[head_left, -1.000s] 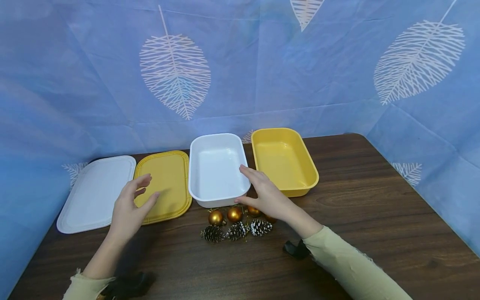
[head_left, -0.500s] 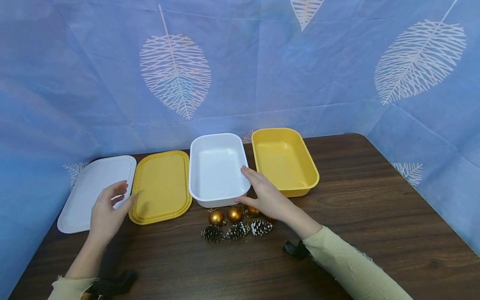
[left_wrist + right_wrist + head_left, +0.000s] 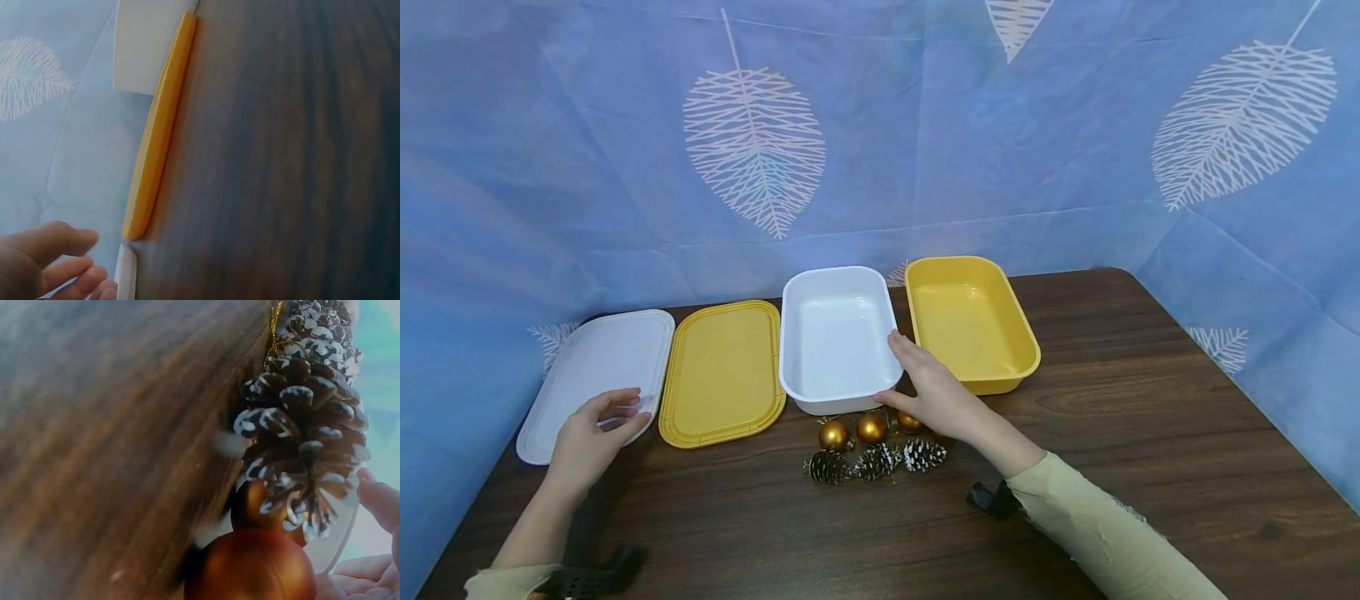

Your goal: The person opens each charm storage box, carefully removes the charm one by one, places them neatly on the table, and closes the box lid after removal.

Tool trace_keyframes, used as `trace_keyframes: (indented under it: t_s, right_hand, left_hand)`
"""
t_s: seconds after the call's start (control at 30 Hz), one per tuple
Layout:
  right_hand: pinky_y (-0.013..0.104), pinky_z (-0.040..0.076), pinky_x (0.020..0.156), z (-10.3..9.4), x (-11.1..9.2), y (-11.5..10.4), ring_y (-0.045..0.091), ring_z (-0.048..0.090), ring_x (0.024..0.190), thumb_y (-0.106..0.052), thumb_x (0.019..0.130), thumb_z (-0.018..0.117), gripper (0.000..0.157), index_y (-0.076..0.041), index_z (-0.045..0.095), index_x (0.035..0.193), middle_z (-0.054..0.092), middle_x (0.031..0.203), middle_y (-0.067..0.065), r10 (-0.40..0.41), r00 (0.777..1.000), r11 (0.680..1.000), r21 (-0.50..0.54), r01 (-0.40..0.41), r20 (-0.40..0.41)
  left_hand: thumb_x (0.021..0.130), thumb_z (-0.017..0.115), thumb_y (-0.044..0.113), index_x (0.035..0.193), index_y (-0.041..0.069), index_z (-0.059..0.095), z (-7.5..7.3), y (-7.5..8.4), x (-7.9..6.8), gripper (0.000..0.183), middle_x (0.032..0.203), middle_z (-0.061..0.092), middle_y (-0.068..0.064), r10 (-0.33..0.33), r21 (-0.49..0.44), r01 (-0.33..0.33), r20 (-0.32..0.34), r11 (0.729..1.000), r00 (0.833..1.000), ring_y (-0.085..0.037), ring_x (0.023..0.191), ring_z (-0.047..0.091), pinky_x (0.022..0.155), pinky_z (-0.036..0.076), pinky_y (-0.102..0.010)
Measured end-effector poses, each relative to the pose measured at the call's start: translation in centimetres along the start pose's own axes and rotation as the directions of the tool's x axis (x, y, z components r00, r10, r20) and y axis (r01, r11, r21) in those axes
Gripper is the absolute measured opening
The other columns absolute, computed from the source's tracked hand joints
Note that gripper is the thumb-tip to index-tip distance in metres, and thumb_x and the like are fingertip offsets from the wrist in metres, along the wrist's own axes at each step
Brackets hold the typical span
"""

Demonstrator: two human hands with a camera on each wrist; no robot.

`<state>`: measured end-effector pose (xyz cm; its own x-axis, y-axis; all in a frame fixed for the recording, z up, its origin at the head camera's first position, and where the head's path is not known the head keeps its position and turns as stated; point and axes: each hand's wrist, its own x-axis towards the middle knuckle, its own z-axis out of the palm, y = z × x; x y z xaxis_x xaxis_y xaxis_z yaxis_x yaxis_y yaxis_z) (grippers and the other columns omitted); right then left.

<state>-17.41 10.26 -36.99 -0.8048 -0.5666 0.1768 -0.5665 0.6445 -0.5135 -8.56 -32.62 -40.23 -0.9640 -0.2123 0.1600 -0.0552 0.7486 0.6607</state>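
My left hand [image 3: 591, 437] hovers at the near edge of a white lid [image 3: 602, 350], fingers loosely bent and holding nothing. In the left wrist view its fingertips are right beside that lid's edge [image 3: 127, 275]. Immediately right of it lies a yellow lid [image 3: 722, 375]. My right hand [image 3: 936, 392] rests against the near right corner of a white container [image 3: 835, 406], fingers along its right side and thumb at the front. Just before that container are gold bauble ornaments [image 3: 871, 428] and a row of snow-tipped pine cones [image 3: 875, 462], seen close up beside the right hand in the right wrist view.
A yellow container [image 3: 992, 386] stands right of the white one. Lids and containers form a row along the back of the dark wooden table [image 3: 1150, 417]. Behind hangs a blue cloth [image 3: 880, 167] with white leaf prints. Black straps [image 3: 992, 500] are on the wrists.
My left hand has moved left and toward me, from over the yellow lid to the white lid's near edge. The right hand stays at the white container.
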Motion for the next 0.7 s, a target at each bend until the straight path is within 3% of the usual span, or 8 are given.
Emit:
trace_keyframes:
  t_s: [0.13, 0.43, 0.7]
  right_hand:
    - [0.047, 0.024, 0.110, -0.03, -0.02, -0.03, 0.037, 0.023, 0.139, -0.036, 0.089, 0.068, 0.085, 0.007, 0.024, 0.147, 0.021, 0.153, 0.022, 0.003, 1.000, 1.000, -0.002, -0.003, 0.003]
    - [0.048, 0.024, 0.110, -0.17, -0.03, -0.24, 0.037, 0.024, 0.139, -0.037, 0.089, 0.067, 0.084, 0.008, 0.024, 0.146, 0.020, 0.152, 0.023, 0.001, 1.000, 1.000, -0.017, -0.001, 0.003]
    - [0.047, 0.026, 0.109, -0.26, 0.01, -0.24, 0.040, 0.028, 0.136, -0.039, 0.089, 0.067, 0.085, 0.011, 0.026, 0.144, 0.023, 0.150, 0.027, -0.014, 1.000, 0.997, -0.070, 0.015, 0.003]
  left_hand:
    - [0.090, 0.068, 0.024, 0.123, -0.007, 0.056, 0.00, -0.44, 0.12, 0.047, 0.106, 0.061, -0.022, -0.014, 0.028, 0.014, 0.008, 1.000, 1.000, -0.018, 0.090, 0.055, 0.066, 0.040, -0.004]
    - [0.085, 0.073, 0.017, 0.116, -0.008, 0.061, 0.23, -0.73, 0.34, 0.041, 0.096, 0.063, -0.019, 0.023, 0.094, -0.025, 0.015, 0.995, 1.000, -0.031, 0.085, 0.061, 0.059, 0.045, -0.014]
    - [0.081, 0.074, 0.007, 0.107, -0.010, 0.065, 0.34, -0.68, 0.54, 0.032, 0.088, 0.063, -0.018, 0.080, 0.166, -0.079, 0.005, 0.983, 0.997, -0.031, 0.078, 0.061, 0.062, 0.053, -0.036]
